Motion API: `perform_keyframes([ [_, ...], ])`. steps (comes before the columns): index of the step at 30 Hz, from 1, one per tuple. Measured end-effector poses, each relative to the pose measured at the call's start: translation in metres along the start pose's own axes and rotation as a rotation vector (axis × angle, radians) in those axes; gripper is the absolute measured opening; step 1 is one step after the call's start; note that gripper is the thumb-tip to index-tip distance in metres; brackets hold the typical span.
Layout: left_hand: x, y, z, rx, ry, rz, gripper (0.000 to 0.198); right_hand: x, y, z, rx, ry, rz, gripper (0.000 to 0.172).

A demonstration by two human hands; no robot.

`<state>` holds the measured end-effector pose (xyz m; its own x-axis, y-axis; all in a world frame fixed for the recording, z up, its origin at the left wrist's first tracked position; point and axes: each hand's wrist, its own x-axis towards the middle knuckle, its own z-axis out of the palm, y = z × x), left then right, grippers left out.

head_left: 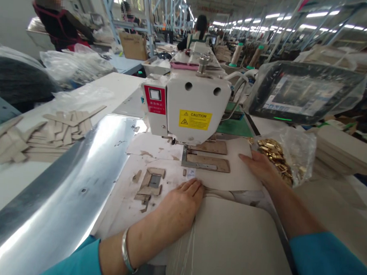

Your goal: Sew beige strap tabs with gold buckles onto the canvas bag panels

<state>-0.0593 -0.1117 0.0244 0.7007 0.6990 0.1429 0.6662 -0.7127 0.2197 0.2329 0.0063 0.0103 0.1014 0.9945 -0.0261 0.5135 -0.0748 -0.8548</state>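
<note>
A beige panel (239,179) lies under the head of a white sewing machine (197,101). On it rest brown templates (211,163) and a metal clamp frame (184,159). My left hand (180,205) lies flat, fingers stretched out, at the panel's near left edge. At the right edge my right hand (260,168) grips the panel, its thumb on top; its other fingers are partly hidden. Just below is a stack of beige panels (236,238). Left of the clamp, a worn white plate (118,204) carries a brown square frame (152,181).
Beige strips (57,131) lie in a pile on the left. A bag of gold metal pieces (275,154) sits beside my right hand. A plastic-wrapped screen (299,94) stands at the right, above more stacked panels (345,150). Other people (58,20) sit farther back.
</note>
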Motion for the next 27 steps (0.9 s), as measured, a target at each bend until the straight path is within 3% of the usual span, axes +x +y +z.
perform_keyframes([
  [4,-0.005,-0.004,0.007,0.086,-0.061,-0.056,0.05,0.009,0.001,0.019,-0.062,0.016,-0.025,0.029],
  [13,-0.004,-0.002,0.002,0.157,-0.142,-0.109,0.05,0.017,0.001,0.03,-0.477,0.116,-0.164,0.026],
  [18,0.0,-0.008,-0.001,0.13,-0.128,-0.109,0.047,0.005,-0.004,0.016,-0.408,0.201,-0.216,0.049],
  [20,0.002,-0.01,-0.003,0.104,-0.107,-0.111,0.044,-0.013,-0.005,0.0,-0.345,0.168,-0.301,0.054],
  [23,0.006,-0.014,-0.006,0.038,-0.093,-0.116,0.042,-0.052,-0.003,-0.021,-0.4,-0.002,-0.436,0.039],
  [27,0.014,-0.018,-0.011,-0.035,-0.1,-0.105,0.035,-0.092,0.009,-0.028,-0.462,-0.202,-0.579,0.033],
])
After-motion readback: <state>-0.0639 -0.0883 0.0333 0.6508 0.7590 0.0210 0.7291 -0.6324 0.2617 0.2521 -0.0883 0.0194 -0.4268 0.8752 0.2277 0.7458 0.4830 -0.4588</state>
